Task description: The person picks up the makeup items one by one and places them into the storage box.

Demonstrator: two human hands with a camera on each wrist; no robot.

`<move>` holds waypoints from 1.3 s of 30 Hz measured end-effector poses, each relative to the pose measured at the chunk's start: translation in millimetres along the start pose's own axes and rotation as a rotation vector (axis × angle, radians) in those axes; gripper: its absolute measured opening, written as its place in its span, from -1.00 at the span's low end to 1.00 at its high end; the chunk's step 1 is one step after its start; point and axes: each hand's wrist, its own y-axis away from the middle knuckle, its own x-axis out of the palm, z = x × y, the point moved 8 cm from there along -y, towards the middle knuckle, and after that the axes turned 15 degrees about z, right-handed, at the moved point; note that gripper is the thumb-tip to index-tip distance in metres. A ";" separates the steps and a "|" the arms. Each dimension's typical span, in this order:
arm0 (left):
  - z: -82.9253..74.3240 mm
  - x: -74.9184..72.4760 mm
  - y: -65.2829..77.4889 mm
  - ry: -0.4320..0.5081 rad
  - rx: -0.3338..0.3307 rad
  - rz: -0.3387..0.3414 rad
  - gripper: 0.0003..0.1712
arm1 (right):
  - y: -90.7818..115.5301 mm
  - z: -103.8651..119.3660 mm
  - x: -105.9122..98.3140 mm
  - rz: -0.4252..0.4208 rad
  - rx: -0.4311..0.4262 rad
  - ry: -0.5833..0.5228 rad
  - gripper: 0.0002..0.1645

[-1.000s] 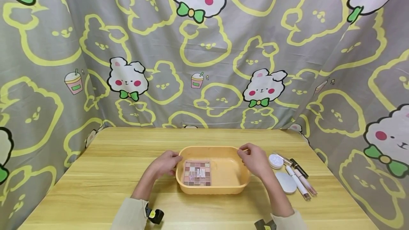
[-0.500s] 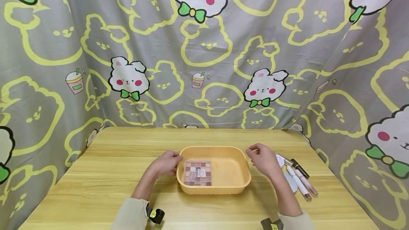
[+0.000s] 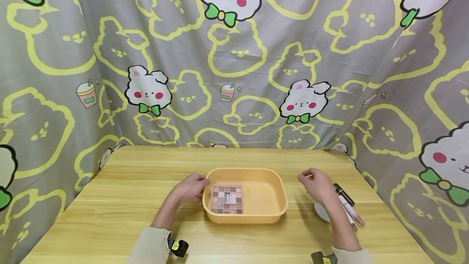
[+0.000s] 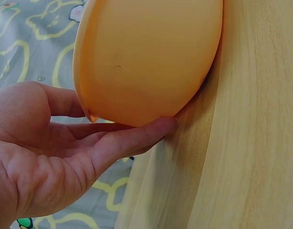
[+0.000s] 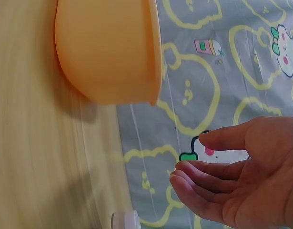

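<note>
An orange-yellow plastic basin (image 3: 245,217) sits on the wooden table. Inside it, on the left, lies an eyeshadow palette (image 3: 227,199) with "BACK" printed on its lid. My left hand (image 3: 188,188) holds the basin's left end; the left wrist view has the thumb over the rim and fingers against the outer wall (image 4: 146,62). To the right of the basin, my right hand (image 3: 318,184) hovers above the table, apart from it. Its fingers are loosely bent around nothing in the right wrist view.
Under and beyond the right forearm lie a round white compact (image 3: 321,212), a black tube (image 3: 344,194) and slim pale tubes (image 3: 352,211), partly covered. A small white round item (image 5: 125,220) shows in the right wrist view. A patterned curtain (image 3: 234,72) surrounds the table.
My right hand has let go of the basin's right rim and moved right, over the cosmetics. The left hand and basin have barely moved.
</note>
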 end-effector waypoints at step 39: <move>-1.8 -0.6 1.2 -0.008 0.003 0.009 -0.57 | -6.1 -53.2 -24.0 -0.037 0.180 0.226 -0.51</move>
